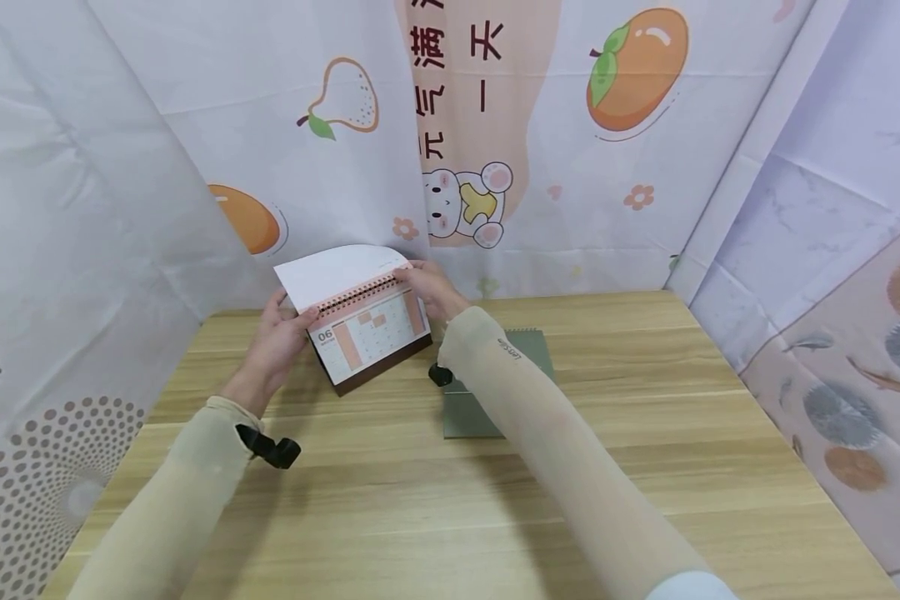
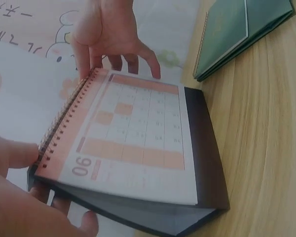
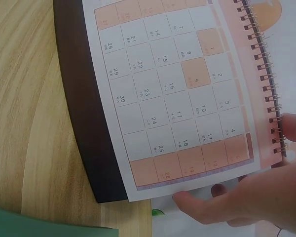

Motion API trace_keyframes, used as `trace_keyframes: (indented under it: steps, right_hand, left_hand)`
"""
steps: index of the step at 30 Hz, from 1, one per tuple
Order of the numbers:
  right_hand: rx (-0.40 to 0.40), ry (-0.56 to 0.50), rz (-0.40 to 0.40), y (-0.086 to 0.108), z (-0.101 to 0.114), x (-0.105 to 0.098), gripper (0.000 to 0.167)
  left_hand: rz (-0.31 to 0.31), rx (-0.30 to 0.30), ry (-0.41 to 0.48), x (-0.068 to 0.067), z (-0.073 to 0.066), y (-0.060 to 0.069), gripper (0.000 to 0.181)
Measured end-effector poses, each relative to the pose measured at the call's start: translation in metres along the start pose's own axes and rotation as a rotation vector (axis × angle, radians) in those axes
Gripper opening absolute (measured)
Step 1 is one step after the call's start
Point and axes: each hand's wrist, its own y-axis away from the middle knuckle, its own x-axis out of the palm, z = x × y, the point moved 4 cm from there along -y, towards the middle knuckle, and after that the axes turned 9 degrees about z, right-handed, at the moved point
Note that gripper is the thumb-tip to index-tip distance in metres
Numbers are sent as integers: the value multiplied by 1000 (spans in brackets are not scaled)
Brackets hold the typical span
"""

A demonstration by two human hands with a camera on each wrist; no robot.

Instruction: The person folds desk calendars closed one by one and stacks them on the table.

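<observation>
A spiral-bound desk calendar point(image 1: 375, 330) with a dark base is tilted at the table's back left, showing a pink and white page marked 06. Above its rings a white page point(image 1: 337, 275) stands raised. My left hand point(image 1: 273, 346) grips the left end of the spiral edge, thumb by the rings, fingers behind. At the spiral's other end my right hand point(image 1: 435, 287) holds the calendar, its thumb at the rings point(image 3: 276, 113) and other fingers at the side edge.
A green spiral-bound calendar or notebook point(image 1: 474, 415) lies on the wooden table point(image 1: 390, 500), right of the held calendar and partly under the right forearm. A printed curtain point(image 1: 570, 208) hangs behind the table, with more cloth at both sides.
</observation>
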Motion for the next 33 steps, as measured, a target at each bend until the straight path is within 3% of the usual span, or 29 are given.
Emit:
trace_keyframes:
  steps: [4, 13, 23, 26, 31, 33]
  right_hand:
    - [-13, -14, 5, -1, -1, 0, 46]
    - [-24, -32, 4, 1, -2, -2, 46]
    - [-70, -7, -11, -2, -2, -1, 39]
    - [-86, -3, -11, -2, -3, 0, 36]
    - [-95, -11, -3, -1, -4, 1, 36]
    - [-95, -9, -2, -1, -5, 0, 37]
  left_hand:
    - [-43, 21, 43, 1, -2, 0, 78]
    - [-58, 57, 92, 2, -3, -1, 80]
    - [-92, 57, 38, 1, -5, -2, 83]
    - [-100, 62, 17, 1, -5, -1, 71]
    - [-101, 68, 21, 0, -4, -1, 34]
    - [-103, 70, 2, 0, -3, 0, 30]
